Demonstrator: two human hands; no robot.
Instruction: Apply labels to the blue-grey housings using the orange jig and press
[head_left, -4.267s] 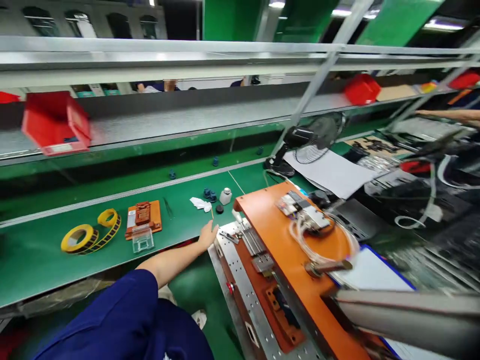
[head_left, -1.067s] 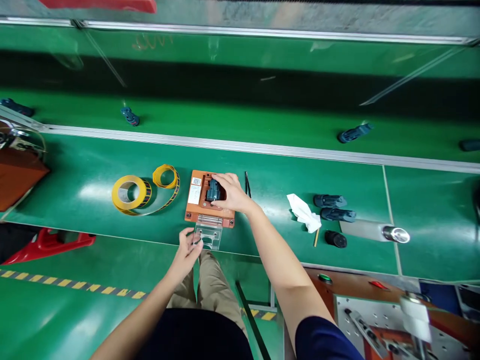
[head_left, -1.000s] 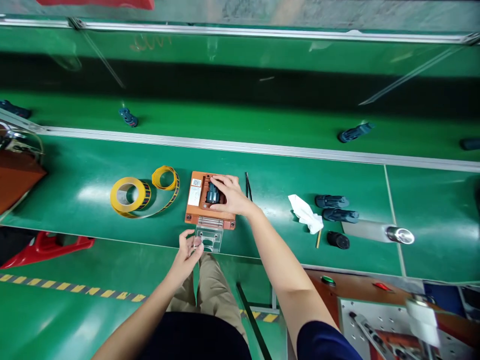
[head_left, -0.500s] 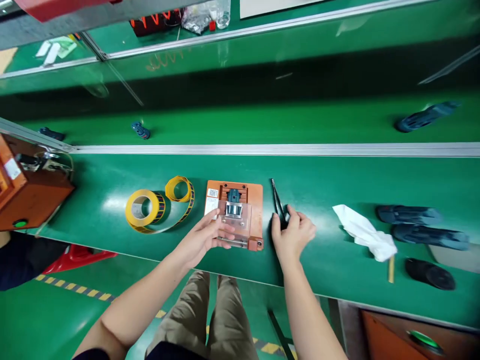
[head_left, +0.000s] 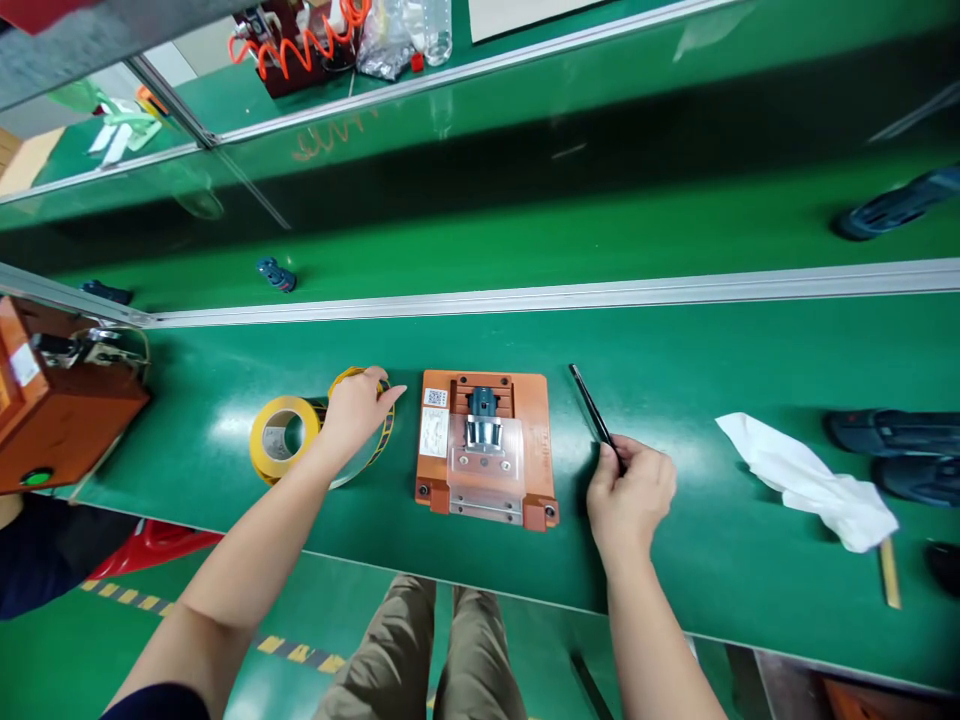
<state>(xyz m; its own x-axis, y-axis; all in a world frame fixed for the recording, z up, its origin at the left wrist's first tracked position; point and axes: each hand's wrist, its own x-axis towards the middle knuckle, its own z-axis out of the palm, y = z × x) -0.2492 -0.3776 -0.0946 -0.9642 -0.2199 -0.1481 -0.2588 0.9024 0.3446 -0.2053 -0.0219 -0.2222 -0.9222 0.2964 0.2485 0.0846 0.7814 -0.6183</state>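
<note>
My left hand (head_left: 354, 418) is over the curled end of a yellow label strip (head_left: 387, 432), thumb and forefinger apart. It covers much of that curl, and whether the fingertips touch it I cannot tell. The strip runs from a yellow label roll (head_left: 262, 440) lying left of the hand. My right hand (head_left: 634, 495) holds black tweezers (head_left: 590, 400), their tips pointing away from me. Between my hands sits an orange fixture (head_left: 534, 430) with a dark blue plastic part (head_left: 483, 402) in it. A clear hinged plate (head_left: 487, 480) lies over the fixture's near half.
A crumpled white cloth (head_left: 814, 485) and dark tool housings (head_left: 892, 432) lie to the right. An orange box (head_left: 67, 400) with a green button stands at the left end. A metal rail (head_left: 562, 296) crosses behind the fixture; beyond it are more dark blue parts (head_left: 276, 274).
My left hand has moved left from the fixture's clear plate to the curled label strip. My right hand has closed on the tweezers. The view has shifted a little.
</note>
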